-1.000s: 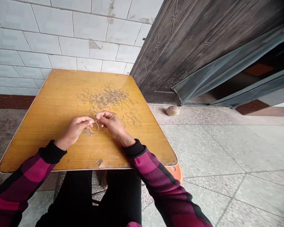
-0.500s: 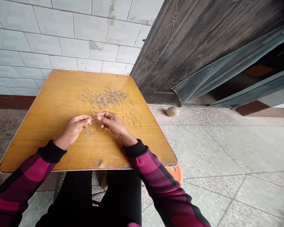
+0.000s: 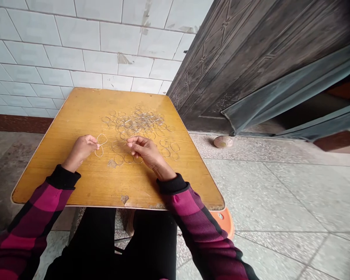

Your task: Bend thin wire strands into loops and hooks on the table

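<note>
My left hand (image 3: 83,149) is closed in a pinch on a thin, pale wire loop (image 3: 102,139). A second wire loop hangs just below, the two together making a figure-eight shape at the fingertips. My right hand (image 3: 142,151) hovers over the near part of the scattered rings, thumb and fingers pressed together; what they hold, if anything, is too small to make out. Many thin metal wire rings (image 3: 140,121) lie in a tangled heap beyond the right hand. Several looser rings (image 3: 175,147) lie to its right, and others are partly hidden beneath it.
The yellow wooden table (image 3: 96,186) has chipped patches near its front edge. Behind it rises a white tiled wall (image 3: 84,35). A dark carved door (image 3: 210,58) with a grey curtain (image 3: 251,105) stands to the right. A worn ball (image 3: 223,141) and an orange stool (image 3: 226,221) are beside the table.
My hands have moved apart. The left has gone leftward, with the figure-eight wire loops now showing at its fingertips. My right hand stays over the near rings, and the view has shifted slightly.
</note>
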### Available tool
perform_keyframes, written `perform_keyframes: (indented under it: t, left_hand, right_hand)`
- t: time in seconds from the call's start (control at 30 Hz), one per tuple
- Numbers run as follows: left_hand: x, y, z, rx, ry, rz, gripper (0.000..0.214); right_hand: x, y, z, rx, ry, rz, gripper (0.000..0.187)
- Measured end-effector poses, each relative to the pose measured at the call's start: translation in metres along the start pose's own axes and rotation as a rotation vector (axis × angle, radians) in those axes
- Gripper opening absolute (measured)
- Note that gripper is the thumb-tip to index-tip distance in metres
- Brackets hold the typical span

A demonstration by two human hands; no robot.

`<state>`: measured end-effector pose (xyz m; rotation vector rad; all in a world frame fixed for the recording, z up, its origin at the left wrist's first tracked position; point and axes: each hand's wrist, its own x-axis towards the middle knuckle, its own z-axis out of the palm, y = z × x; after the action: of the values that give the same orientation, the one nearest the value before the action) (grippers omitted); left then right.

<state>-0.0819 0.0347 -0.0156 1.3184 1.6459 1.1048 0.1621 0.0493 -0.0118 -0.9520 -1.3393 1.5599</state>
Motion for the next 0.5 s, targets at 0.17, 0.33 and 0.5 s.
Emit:
perform_keyframes:
  t: [0.17, 0.33, 0.5]
  left_hand:
    - [0.003, -0.005, -0.004, 0.369, 0.073, 0.05, 0.015]
    - [0.007, -0.007, -0.011, 0.577, 0.08, 0.095, 0.015]
    - [0.01, -0.008, -0.016, 0.631, 0.154, 0.161, 0.01]
  right_hand:
    - [0.0, -0.003, -0.001, 0.02, 0.005, -0.01, 0.035]
    - [-0.001, -0.004, -0.003, 0.012, 0.006, -0.009, 0.034]
    - [0.0, -0.004, -0.002, -0.014, 0.026, -0.032, 0.033]
